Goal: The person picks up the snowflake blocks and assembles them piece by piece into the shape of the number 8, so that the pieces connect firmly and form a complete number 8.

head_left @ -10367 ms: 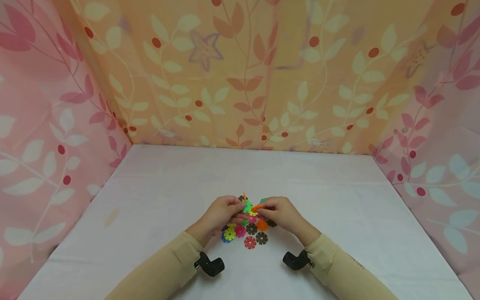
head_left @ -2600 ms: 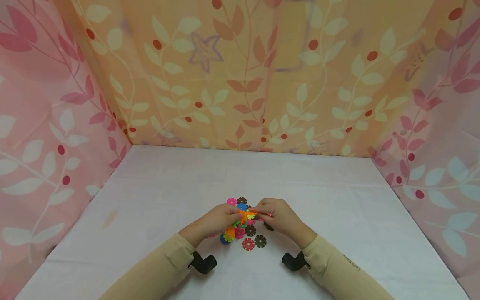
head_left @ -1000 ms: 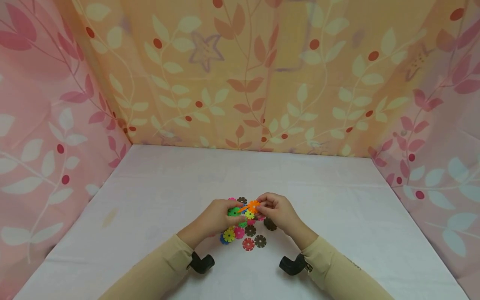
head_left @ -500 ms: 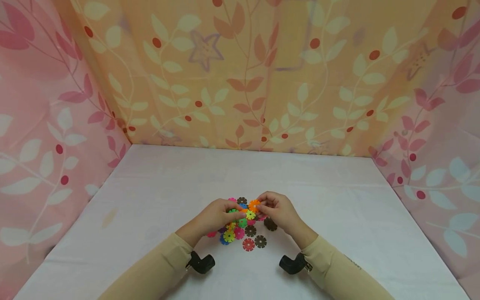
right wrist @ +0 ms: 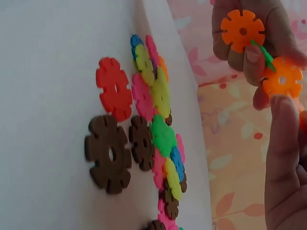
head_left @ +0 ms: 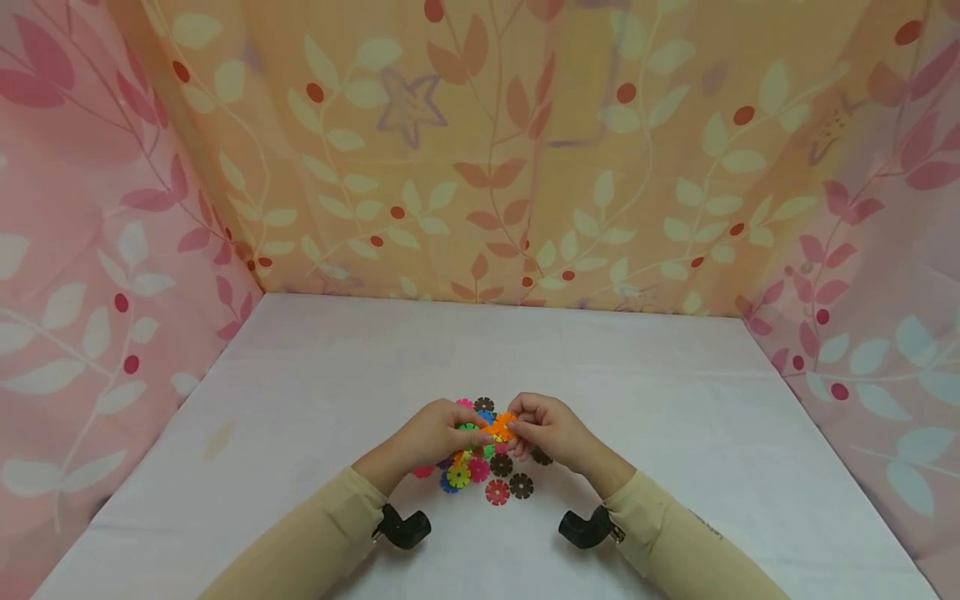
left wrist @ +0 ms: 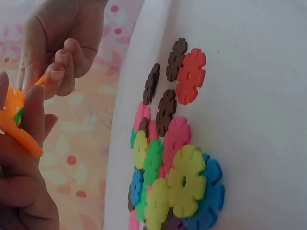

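The left hand (head_left: 435,433) and the right hand (head_left: 553,429) are held close together, each being turned toward the other. In both hands, a pinch is made between the thumb (right wrist: 283,143) and the bent fingers (left wrist: 72,53). Behind the hands, the sleeved left forearm (head_left: 300,529) and the sleeved right forearm (head_left: 686,529) are stretched forward and slanted inward to them.

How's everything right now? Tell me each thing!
Left hand, gripping orange pieces.
Right hand, pinching one too.
Orange pieces, held above the table.
Held green piece, between orange ones.
Red piece, flat on the table.
Front brown piece, flat too.
Front yellow piece, overlapping a blue piece.
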`<state>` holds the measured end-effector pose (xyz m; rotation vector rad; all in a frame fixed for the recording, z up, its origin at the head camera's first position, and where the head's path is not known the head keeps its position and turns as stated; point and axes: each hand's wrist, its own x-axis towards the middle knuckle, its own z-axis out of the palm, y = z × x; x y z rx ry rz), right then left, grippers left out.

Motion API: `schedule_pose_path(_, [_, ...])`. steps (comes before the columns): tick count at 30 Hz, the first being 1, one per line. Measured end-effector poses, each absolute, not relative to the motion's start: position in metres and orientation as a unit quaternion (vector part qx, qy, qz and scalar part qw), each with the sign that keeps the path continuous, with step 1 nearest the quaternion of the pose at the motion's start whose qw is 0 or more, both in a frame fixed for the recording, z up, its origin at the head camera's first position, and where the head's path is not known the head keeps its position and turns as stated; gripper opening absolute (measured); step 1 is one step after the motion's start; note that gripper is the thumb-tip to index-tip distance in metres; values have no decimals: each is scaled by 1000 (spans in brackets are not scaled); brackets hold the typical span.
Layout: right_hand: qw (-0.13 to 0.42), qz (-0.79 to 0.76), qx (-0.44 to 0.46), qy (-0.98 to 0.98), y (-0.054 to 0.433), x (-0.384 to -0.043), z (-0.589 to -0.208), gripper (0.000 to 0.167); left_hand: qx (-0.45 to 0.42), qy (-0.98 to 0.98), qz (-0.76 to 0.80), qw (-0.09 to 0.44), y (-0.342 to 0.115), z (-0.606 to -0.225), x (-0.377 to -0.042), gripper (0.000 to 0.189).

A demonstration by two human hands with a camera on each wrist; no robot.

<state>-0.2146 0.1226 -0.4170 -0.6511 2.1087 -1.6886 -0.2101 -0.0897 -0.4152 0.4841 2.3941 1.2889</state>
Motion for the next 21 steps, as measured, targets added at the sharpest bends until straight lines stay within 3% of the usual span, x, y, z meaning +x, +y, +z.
schedule_pose_path(6, [161,-574,-232,768,119,-220,-422,10,164,826,501,202,-89,-418,-214,36])
schedule_pose_path(21, [191,-559,-225,775,117,-226,-423,14,139,824,510,201,-88,-423,-212,38])
